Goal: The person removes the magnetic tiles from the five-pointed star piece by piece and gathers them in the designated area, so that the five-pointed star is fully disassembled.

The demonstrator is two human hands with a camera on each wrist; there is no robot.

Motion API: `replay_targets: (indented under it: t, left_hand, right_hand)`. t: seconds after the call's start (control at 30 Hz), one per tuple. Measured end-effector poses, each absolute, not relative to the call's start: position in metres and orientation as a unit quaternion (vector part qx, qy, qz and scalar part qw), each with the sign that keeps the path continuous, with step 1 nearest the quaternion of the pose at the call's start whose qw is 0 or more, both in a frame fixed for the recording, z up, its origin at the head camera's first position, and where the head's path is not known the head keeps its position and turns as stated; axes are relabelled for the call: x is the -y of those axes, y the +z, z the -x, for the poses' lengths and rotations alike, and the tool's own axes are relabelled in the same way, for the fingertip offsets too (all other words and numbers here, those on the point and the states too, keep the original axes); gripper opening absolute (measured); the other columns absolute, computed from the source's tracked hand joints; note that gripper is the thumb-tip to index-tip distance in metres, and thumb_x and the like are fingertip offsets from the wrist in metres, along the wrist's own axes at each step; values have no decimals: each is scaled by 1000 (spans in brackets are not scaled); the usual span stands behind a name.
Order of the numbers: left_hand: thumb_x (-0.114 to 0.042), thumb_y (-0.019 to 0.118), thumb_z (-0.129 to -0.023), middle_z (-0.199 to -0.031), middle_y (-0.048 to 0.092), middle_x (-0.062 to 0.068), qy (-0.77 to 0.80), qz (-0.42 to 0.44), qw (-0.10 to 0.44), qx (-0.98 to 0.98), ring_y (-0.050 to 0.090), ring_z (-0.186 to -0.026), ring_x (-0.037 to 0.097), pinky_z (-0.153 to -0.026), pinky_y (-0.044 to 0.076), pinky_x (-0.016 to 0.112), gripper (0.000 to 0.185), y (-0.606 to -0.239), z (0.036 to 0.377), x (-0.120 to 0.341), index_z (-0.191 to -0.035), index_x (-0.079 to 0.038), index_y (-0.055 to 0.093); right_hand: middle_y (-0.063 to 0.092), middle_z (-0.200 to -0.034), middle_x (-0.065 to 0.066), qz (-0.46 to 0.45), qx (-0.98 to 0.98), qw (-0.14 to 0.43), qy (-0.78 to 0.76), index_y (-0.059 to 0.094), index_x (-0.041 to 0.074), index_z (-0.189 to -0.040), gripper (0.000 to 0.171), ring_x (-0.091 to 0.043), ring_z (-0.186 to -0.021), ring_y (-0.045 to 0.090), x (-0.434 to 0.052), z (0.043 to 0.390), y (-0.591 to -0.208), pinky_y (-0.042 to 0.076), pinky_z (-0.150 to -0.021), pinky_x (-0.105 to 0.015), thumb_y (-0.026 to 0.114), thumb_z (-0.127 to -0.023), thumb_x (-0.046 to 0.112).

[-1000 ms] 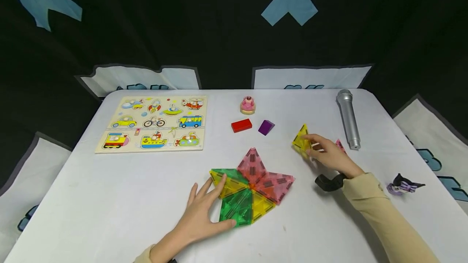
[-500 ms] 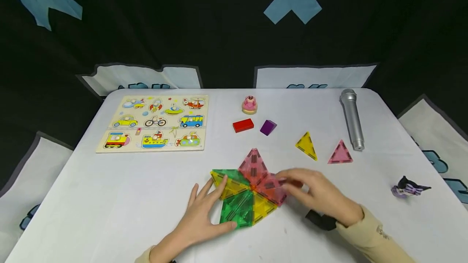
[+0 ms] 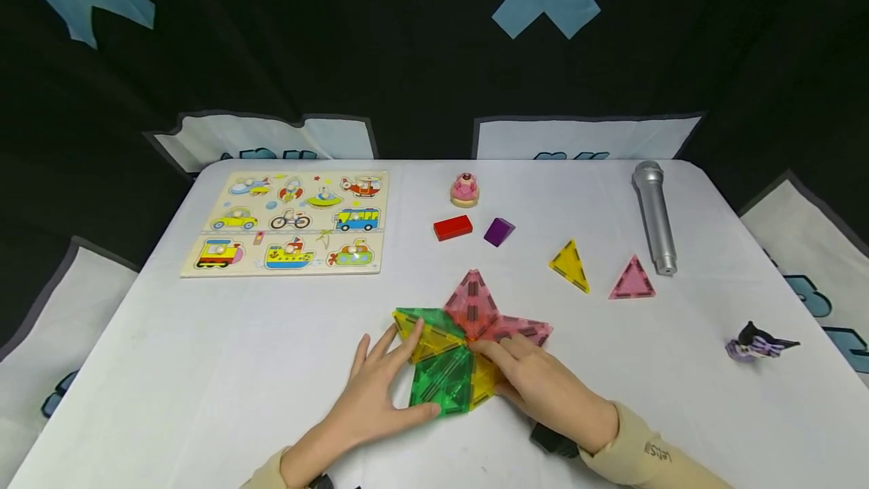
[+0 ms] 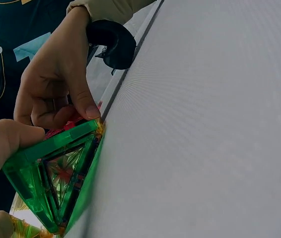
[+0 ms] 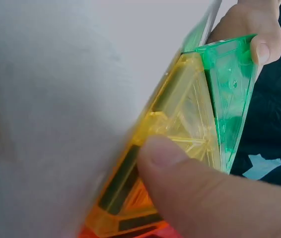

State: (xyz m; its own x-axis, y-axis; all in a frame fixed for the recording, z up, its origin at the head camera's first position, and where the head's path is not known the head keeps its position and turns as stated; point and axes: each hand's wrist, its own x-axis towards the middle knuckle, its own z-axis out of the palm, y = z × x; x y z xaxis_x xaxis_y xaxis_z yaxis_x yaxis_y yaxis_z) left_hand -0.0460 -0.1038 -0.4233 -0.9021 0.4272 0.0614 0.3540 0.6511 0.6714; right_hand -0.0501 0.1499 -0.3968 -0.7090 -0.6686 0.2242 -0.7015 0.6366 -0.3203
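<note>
A flower-like cluster of see-through magnetic tiles (image 3: 441, 379) lies mid-table, with green, yellow and pink-red triangular pieces meeting at its centre. My left hand (image 3: 373, 402) touches its left side, fingers spread: the thumb rests at the green piece (image 4: 26, 173), and the index finger lies on the left yellow piece (image 3: 424, 338). From the right, my right hand (image 3: 546, 387) pinches the right yellow piece (image 5: 190, 114), index finger near the centre and thumb on the outer side. Part of that piece is hidden under the right hand. Pink-red pieces (image 3: 471, 304) stand beyond it.
A loose yellow triangle (image 3: 570, 266) and a pink triangle (image 3: 633, 280) lie right of the cluster. Behind are a red block (image 3: 452, 228), a purple block (image 3: 499, 232) and a pink figurine (image 3: 465, 190). A picture puzzle board (image 3: 285, 225), silver microphone (image 3: 655, 217) and purple-black figurine (image 3: 756, 343) flank them.
My right hand has let go of the loose yellow triangle and moved left and nearer, past the pink-red piece to the cluster's right yellow piece. My left hand stays in place.
</note>
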Motion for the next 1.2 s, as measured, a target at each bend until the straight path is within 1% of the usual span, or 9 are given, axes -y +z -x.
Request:
replay_targets:
  t: [0.17, 0.3, 0.37, 0.47, 0.57, 0.67, 0.83, 1.03, 1.2]
  left_hand:
    - [-57, 68, -68, -140, 36, 1, 352, -218, 57, -908, 13, -134, 28, -103, -6, 52, 98, -424, 47, 104, -145, -23, 18]
    - [-58, 67, -68, -140, 36, 1, 348, -217, 65, -910, 11, -135, 27, -103, -7, 52, 99, -424, 47, 104, -145, -24, 16]
    - [-58, 67, -68, -140, 36, 2, 348, -216, 66, -910, 11, -135, 27, -103, -7, 52, 99, -423, 47, 104, -145, -24, 16]
    - [-58, 67, -68, -140, 36, 2, 351, -213, 67, -909, 11, -135, 27, -103, -8, 52, 98, -423, 47, 104, -145, -24, 16]
    - [-58, 67, -68, -140, 36, 2, 354, -214, 68, -908, 11, -135, 27, -103, -8, 52, 98, -424, 47, 104, -145, -24, 17]
    - [-58, 67, -68, -141, 36, 1, 355, -215, 66, -908, 11, -135, 28, -103, -7, 52, 98, -425, 47, 104, -145, -24, 17]
    - [-59, 67, -67, -140, 36, 2, 355, -214, 57, -908, 13, -134, 29, -103, -6, 53, 98, -428, 45, 103, -145, -23, 19]
    - [-60, 66, -68, -140, 36, 2, 353, -213, 69, -908, 12, -134, 29, -103, -6, 53, 99, -429, 42, 104, -145, -24, 17]
    - [-60, 66, -68, -141, 36, 1, 355, -214, 59, -908, 12, -134, 29, -102, -5, 54, 98, -427, 46, 104, -145, -24, 18]
  right_hand:
    - [51, -96, 1, -385, 898, 78, 199, 54, 13, -113, 53, -11, -82, 46, -153, 49, -398, 47, -69, -24, 79, -67, 8]
    - [53, -92, 5, -418, 881, 92, 202, 55, 16, -109, 46, -8, -77, 49, -162, 48, -396, 47, -65, -22, 77, -69, 6]
    - [56, -90, 8, -442, 866, 84, 218, 55, 17, -108, 42, -5, -73, 51, -168, 49, -394, 46, -64, -21, 74, -73, 5]
    - [58, -87, 9, -450, 843, 32, 294, 53, 16, -109, 36, -3, -71, 51, -177, 53, -389, 45, -63, -19, 66, -79, 2]
    - [59, -87, 4, -403, 813, -9, 420, 50, 9, -111, 34, -7, -71, 54, -188, 67, -381, 47, -63, -22, 60, -81, -5]
    - [60, -84, -7, -292, 797, -28, 528, 45, 0, -113, 34, -18, -70, 58, -201, 92, -370, 50, -65, -30, 59, -83, -7]
    - [57, -79, -17, -116, 821, -58, 556, 34, -7, -114, 37, -30, -71, 60, -217, 141, -377, 52, -68, -35, 58, -88, 4]
    - [63, -85, -13, -111, 872, -117, 462, 36, -6, -118, 40, -23, -72, 59, -222, 155, -398, 44, -59, -27, 59, -87, 8]
    - [63, -82, -7, -155, 899, -89, 400, 46, -1, -119, 36, -16, -68, 57, -224, 145, -393, 45, -60, -28, 59, -88, 13]
